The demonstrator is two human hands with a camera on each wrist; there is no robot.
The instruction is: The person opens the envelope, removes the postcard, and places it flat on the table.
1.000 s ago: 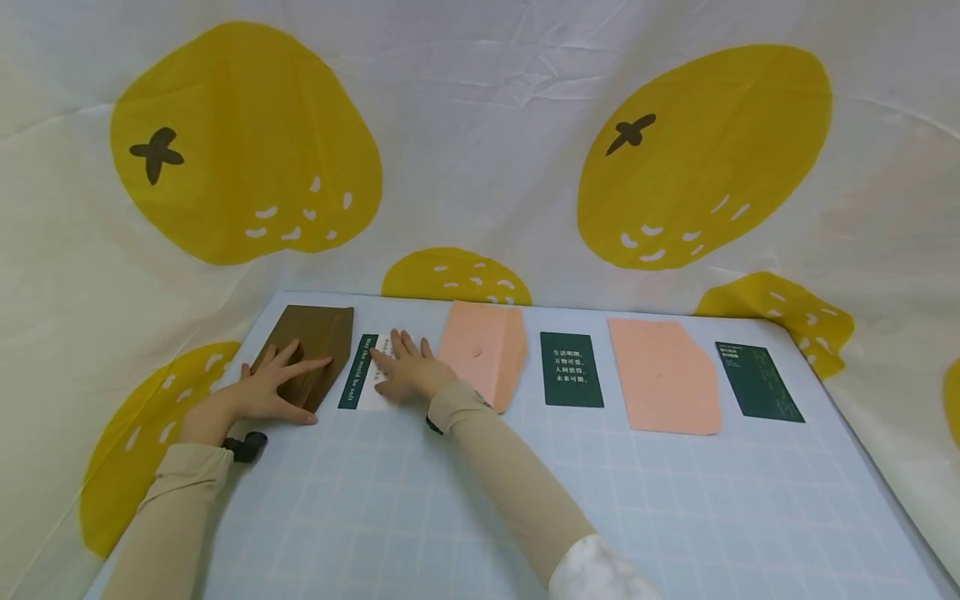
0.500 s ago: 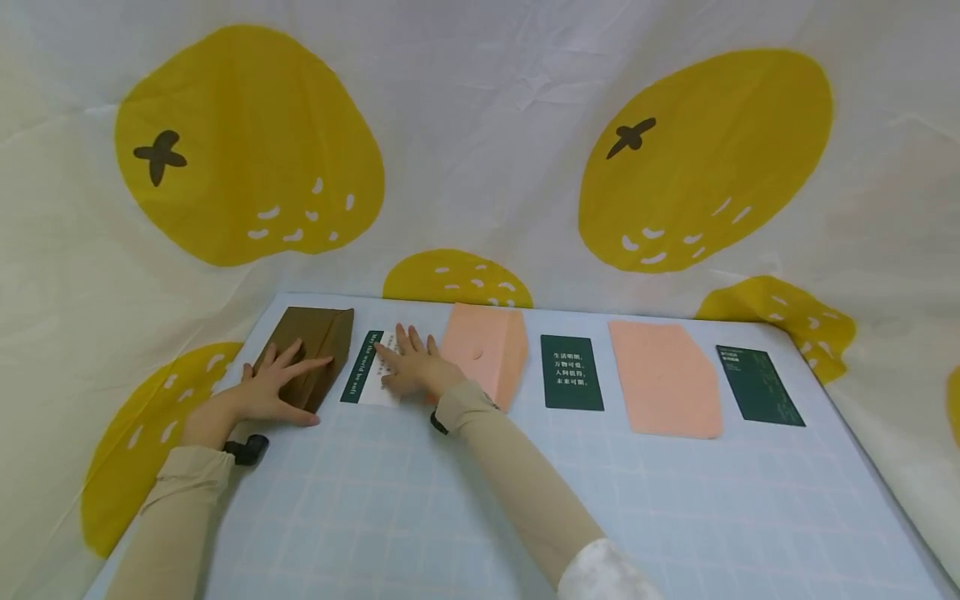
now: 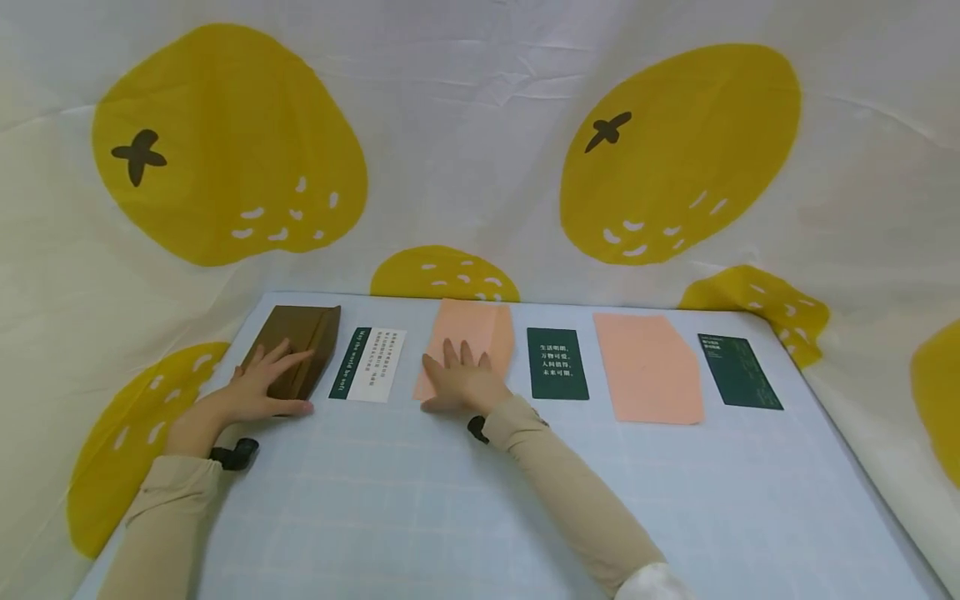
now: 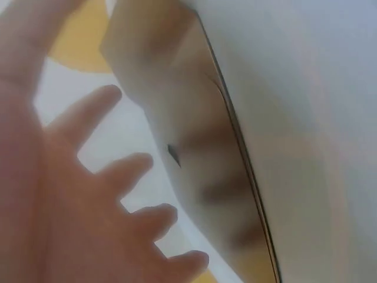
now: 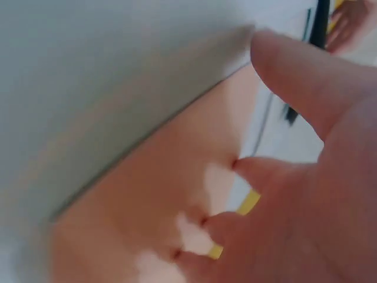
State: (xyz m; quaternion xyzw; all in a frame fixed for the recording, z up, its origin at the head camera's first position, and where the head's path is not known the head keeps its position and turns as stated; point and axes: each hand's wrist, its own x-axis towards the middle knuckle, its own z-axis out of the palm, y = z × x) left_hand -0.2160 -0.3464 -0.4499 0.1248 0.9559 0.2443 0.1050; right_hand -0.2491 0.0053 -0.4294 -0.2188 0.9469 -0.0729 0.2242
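In the head view my left hand (image 3: 243,393) lies with spread fingers over a brown envelope (image 3: 300,323) at the left end of the row. The left wrist view shows that hand (image 4: 88,171) beside the envelope's face (image 4: 203,118), whose long edge runs down the right. My right hand (image 3: 467,385) is spread over a pink envelope (image 3: 468,318), covering its lower part. In the right wrist view the fingertips meet the pink surface (image 5: 141,183), and the thumb reaches the envelope's corner. Between both hands lies a green-and-white printed card (image 3: 378,367).
Right of my right hand lie a dark green card (image 3: 557,383), a second pink envelope (image 3: 648,371) and another green card (image 3: 742,375). They rest on a pale blue gridded tabletop (image 3: 450,517). Behind the table hangs a white cloth (image 3: 465,150) with yellow fruit prints.
My right hand has moved right, from the green-and-white card onto the pink envelope, leaving that card uncovered. My left hand stays over the brown envelope. The head view has shifted slightly.
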